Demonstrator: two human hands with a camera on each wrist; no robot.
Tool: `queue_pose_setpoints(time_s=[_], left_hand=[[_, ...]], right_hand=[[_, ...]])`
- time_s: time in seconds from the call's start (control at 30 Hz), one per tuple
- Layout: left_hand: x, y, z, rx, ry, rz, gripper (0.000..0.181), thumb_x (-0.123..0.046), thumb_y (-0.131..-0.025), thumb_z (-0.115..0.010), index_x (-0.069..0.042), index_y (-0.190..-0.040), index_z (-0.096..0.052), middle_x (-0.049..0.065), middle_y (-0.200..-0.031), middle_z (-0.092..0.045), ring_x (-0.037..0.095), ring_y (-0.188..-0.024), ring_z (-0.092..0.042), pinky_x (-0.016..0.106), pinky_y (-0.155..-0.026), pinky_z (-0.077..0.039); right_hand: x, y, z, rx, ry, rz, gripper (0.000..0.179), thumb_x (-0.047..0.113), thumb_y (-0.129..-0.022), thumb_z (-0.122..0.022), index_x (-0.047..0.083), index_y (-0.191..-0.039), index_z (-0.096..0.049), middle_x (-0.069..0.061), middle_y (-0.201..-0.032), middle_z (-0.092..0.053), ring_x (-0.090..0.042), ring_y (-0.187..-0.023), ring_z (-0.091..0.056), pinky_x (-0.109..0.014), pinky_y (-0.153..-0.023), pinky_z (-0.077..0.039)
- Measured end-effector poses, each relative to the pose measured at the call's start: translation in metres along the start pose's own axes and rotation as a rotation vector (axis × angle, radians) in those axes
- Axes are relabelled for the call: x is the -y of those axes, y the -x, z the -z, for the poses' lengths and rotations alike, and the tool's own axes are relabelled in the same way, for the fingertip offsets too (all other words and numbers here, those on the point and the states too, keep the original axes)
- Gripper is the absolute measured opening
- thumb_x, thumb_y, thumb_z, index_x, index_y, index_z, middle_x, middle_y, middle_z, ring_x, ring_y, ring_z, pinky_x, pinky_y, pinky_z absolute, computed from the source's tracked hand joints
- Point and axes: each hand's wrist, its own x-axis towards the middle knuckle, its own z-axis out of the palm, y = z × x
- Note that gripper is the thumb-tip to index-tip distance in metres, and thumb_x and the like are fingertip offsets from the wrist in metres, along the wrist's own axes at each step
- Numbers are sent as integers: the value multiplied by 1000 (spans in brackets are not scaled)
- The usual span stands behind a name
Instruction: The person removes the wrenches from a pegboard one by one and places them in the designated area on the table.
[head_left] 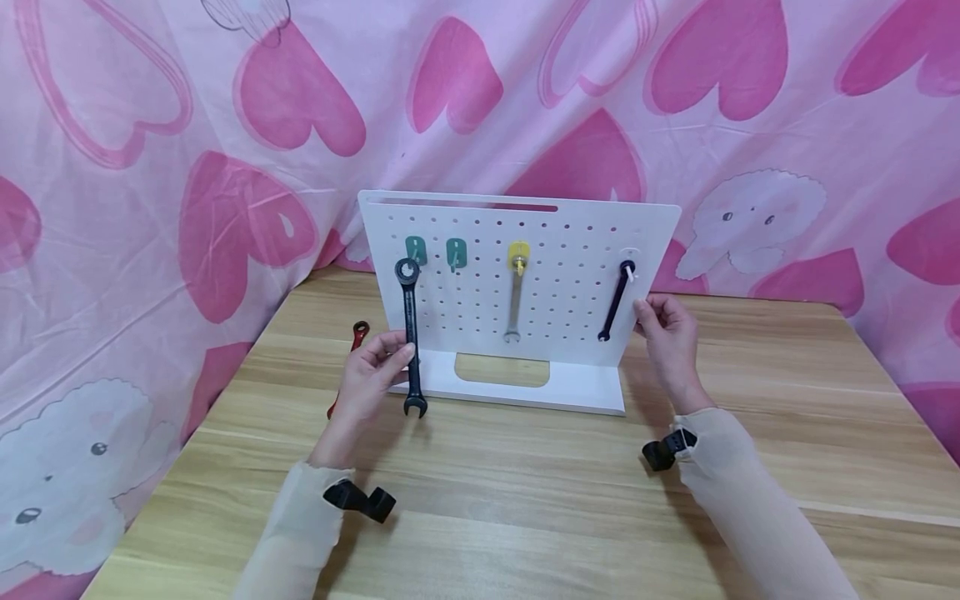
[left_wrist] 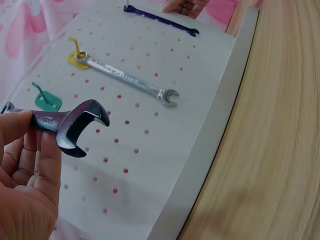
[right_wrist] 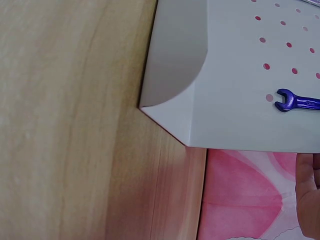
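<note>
My left hand (head_left: 371,371) pinches a black ratcheting combination wrench (head_left: 411,333) by its shaft, between thumb and fingers. The wrench stands nearly upright before the white pegboard (head_left: 480,292), ring end up beside the leftmost green hook (head_left: 416,249). Its open jaw points down in the head view and lies close over the board in the left wrist view (left_wrist: 82,127). At the pegboard's right edge, my right hand (head_left: 670,342) grips the border with thumb and fingers. Near it a dark purple wrench (head_left: 617,302) hangs from a white hook.
A silver wrench (head_left: 514,304) hangs from the yellow hook (head_left: 518,252). Left of it is a second green hook (head_left: 456,252) with nothing hanging on it. On the wooden table (head_left: 510,500) lies a red wrench (head_left: 359,332), partly hidden behind my left hand. Pink heart-patterned cloth (head_left: 300,92) hangs behind.
</note>
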Motion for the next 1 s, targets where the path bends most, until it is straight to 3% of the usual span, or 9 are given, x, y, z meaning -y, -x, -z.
queue_pose_setpoints(time_s=[0.2, 0.37, 0.67, 1.0], left_hand=[[-2, 2, 12, -60, 29, 23, 22, -1, -90, -59, -23, -87, -63, -9, -78, -60, 2, -71, -57, 18, -64, -54], [-3, 2, 24, -96, 45, 35, 26, -2, -91, -58, -25, -82, -64, -11, -76, -60, 1, -69, -57, 18, -63, -53], [1, 3, 53, -132, -19, 39, 8, -17, -89, -66, -24, -89, -66, -13, -77, -61, 0, -68, -56, 17, -62, -52], [2, -3, 90, -103, -93, 185, 13, -15, -91, -62, -26, -84, -64, -14, -78, -61, -2, -70, -57, 15, -65, -51]], right_hand=[[3, 2, 0, 4, -11, -8, 9, 14, -92, -59, 5, -94, -63, 3, -82, -61, -3, -77, -62, -16, -71, -54], [16, 6, -2, 7, -19, -16, 8, 10, -92, -58, 3, -92, -62, 3, -80, -61, -3, -76, -63, -16, -70, -54], [26, 10, -3, 12, 10, -61, 10, 13, -93, -57, 5, -95, -62, 3, -85, -61, -4, -80, -62, -13, -71, -52], [27, 10, -3, 16, 7, -52, 11, 13, -93, -57, 3, -97, -62, 2, -85, -62, -4, -80, -63, -18, -74, -53]])
